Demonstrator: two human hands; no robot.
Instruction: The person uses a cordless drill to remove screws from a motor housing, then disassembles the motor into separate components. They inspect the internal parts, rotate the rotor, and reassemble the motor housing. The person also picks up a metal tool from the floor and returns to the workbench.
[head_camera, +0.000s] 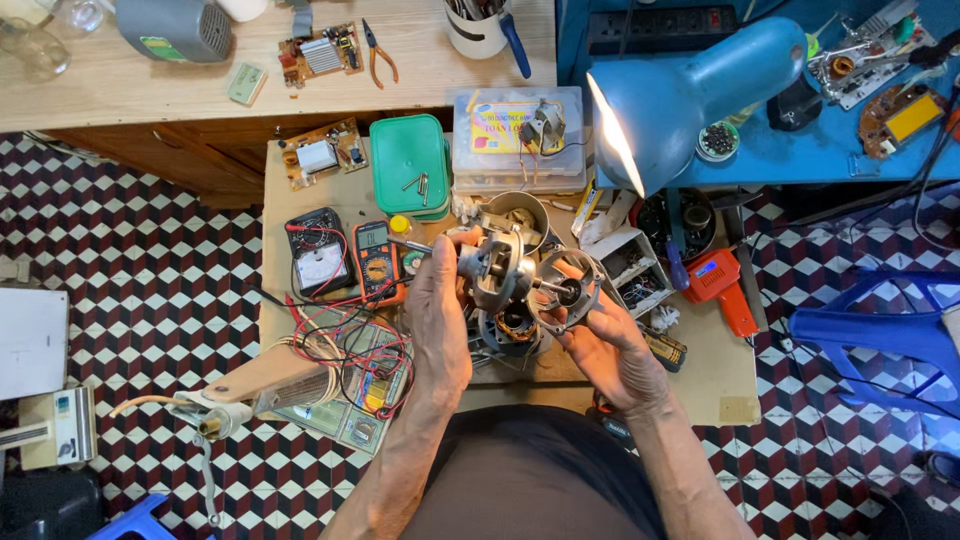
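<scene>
**Motor parts held over a crowded repair surface**

A small wooden surface (720, 385) is seen from above, set on a floor (150, 250) tiled in a red, black and white cube pattern. A longer wooden bench (130, 80) runs along the top edge, and a blue bench (800, 155) lies at the upper right, over which a lit blue desk lamp (690, 95) is angled. A blue plastic chair (880, 330) stands at the right.

On the surface, a green lidded box (408, 160) is placed beside a clear plastic box (515, 140) bearing a yellow rectangular label with a pink field; a small metal part rests on its lid. Two meters are laid side by side at the left: a black analogue meter (318, 255) and an orange digital meter (375, 260), with red and black leads tangled below them. An orange heat-gun-shaped tool (722, 285) lies at the right. A bare circuit board (322, 155) sits at the back left corner, and another (320, 55) lies on the long bench near orange-handled pliers (378, 55).

Near the middle of the surface, just above it, the grey motor body (495, 270) is gripped by the left hand (438, 315), closed around it. The round metal end cover (570, 290) is held by the right hand (605, 345), fingers curled on its rim, just beside the motor's shaft.
</scene>
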